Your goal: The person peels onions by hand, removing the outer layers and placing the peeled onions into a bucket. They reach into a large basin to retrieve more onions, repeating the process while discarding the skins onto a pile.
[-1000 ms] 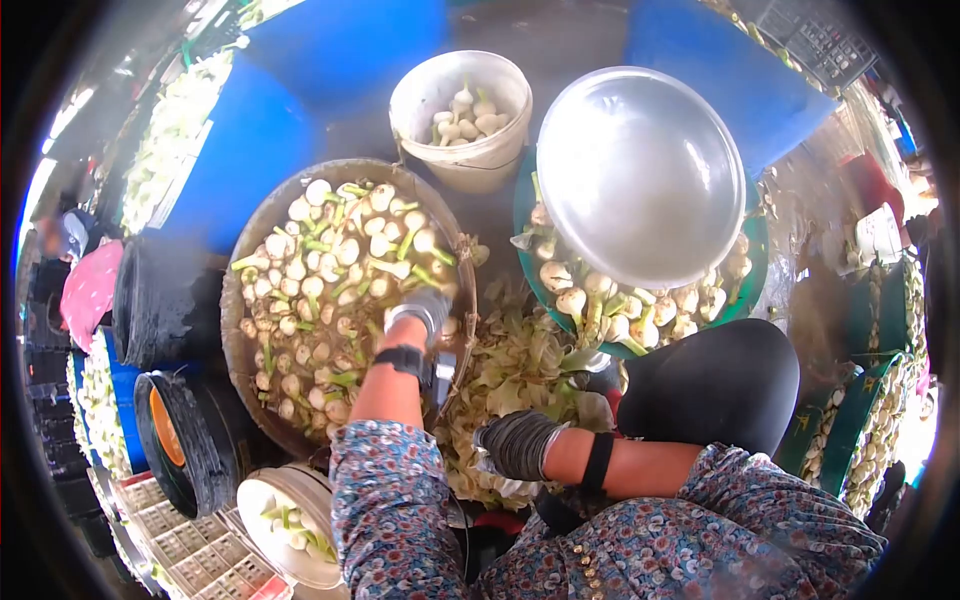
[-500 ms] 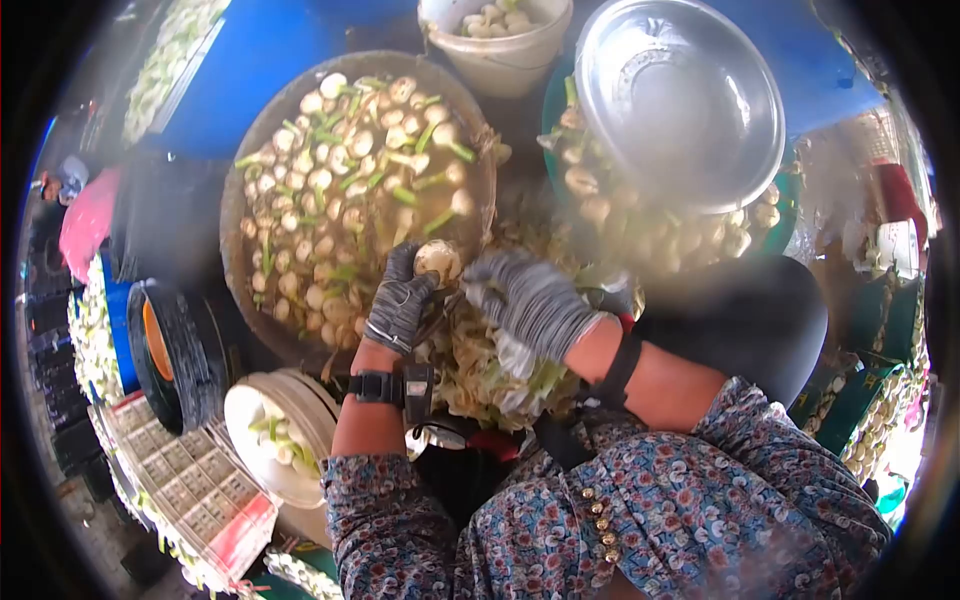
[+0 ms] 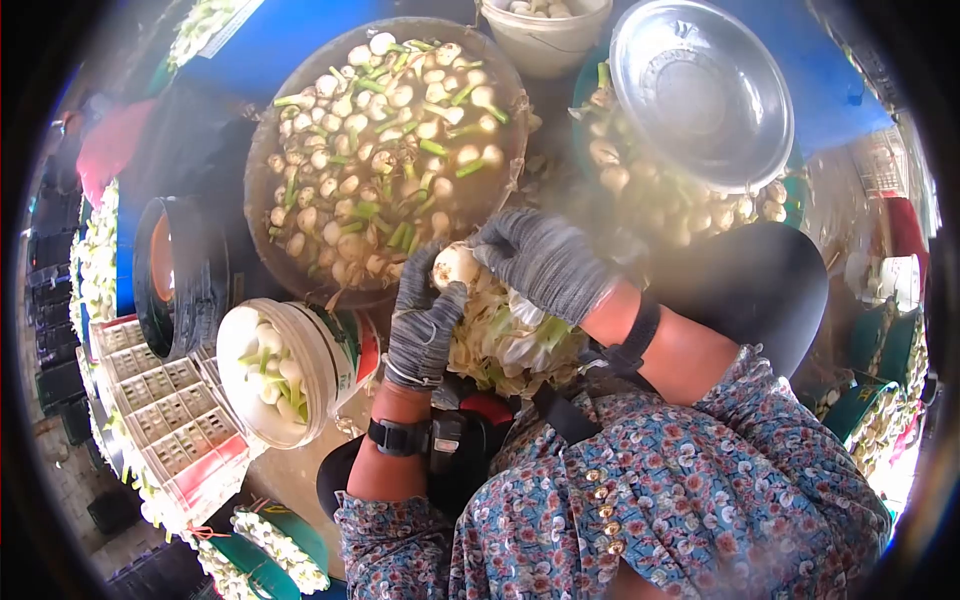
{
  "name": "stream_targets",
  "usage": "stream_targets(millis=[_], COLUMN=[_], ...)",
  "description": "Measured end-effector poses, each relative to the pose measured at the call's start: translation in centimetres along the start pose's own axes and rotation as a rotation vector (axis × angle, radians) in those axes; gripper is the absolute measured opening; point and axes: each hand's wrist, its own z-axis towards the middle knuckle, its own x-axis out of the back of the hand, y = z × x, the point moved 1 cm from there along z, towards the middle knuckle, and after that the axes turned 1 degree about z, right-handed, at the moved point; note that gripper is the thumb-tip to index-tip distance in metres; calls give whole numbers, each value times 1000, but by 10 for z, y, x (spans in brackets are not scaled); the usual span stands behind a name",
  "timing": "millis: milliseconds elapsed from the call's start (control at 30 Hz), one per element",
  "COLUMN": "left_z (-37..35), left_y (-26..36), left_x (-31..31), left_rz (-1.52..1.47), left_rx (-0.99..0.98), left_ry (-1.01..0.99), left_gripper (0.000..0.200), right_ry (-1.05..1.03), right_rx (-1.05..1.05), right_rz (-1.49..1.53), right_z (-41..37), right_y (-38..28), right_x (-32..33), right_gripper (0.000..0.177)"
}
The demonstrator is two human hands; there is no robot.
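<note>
My left hand [image 3: 424,320], in a grey knit glove, is closed around a white onion [image 3: 457,266] just below the big tub's near rim. On the onion's upper right, my right hand [image 3: 548,262], also gloved, has its fingers curled in and pressed to the surface. Whether those fingertips pinch a bit of skin is hidden. Under both hands lies a heap of pale onion peels [image 3: 520,345]. The round tub [image 3: 260,150] holds murky water with many onions and cut green stalks floating in it.
Lower left stands a white bucket [image 3: 318,350] with trimmed onions, beside a plastic crate [image 3: 165,400] and a black bucket [image 3: 205,280]. Another white bucket [image 3: 548,48] is at the top. A metal basin [image 3: 690,100] rests over onions in a green tub [image 3: 796,195].
My view has shifted, so the tub sits higher and further right. My right hand has come in from beside the onion and now touches it. My left hand still holds the onion.
</note>
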Motion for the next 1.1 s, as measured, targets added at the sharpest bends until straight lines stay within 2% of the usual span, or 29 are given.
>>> stream_targets(millis=[67,167,300,400,533,633,667,700,733,800,867,900,933,1000,1100], left_z=[-7,-12,-8,-7,5,7,8,10,10,8,8,10,11,10,6], left_y=[1,3,-1,6,-2,2,-3,-12,-17,-7,-11,-23,-30,-29,-21], left_x=[-1,-10,-8,-13,-11,-10,-7,-3,-1,-5,-3,0,2,-2,-2], left_rz=[75,129,-60,-264,-503,-799,-498,-197,103,225,61,-163,-388,-359,-274], left_rx=[-50,-138,-76,36,74,161,73,-14,-99,-90,-12,63,138,124,184], left_ry=[4,11,4,22,-40,-128,-106,-83,-60,-11,23,30,37,-25,-119], left_gripper=[52,53,53,54,48,39,37,36,35,44,50,50,50,49,51], right_ry=[-8,-2,-22,19,87,119,118,210,226,250,102,30,17,-10,-27], right_rx=[-15,0,-122,-287,-487,-462,-466,-365,-310,-196,82,219,268,367,322], right_rz=[-23,-99,211,243,-24,-136,-177,-194,-31,292,94,-7,-65,-180,-99], right_z=[-4,-6,-2,5,12,12,13,11,9,7,0,-2,-4,-6,-8], right_y=[-7,-15,-1,13,40,67,64,59,53,21,-9,-18,-17,-6,0], right_x=[2,7,3,8,16,21,24,25,25,35,44,44,38,17,10], right_gripper=[20,19,19,20,27,32,33,28,26,23,22,22,22,23,21])
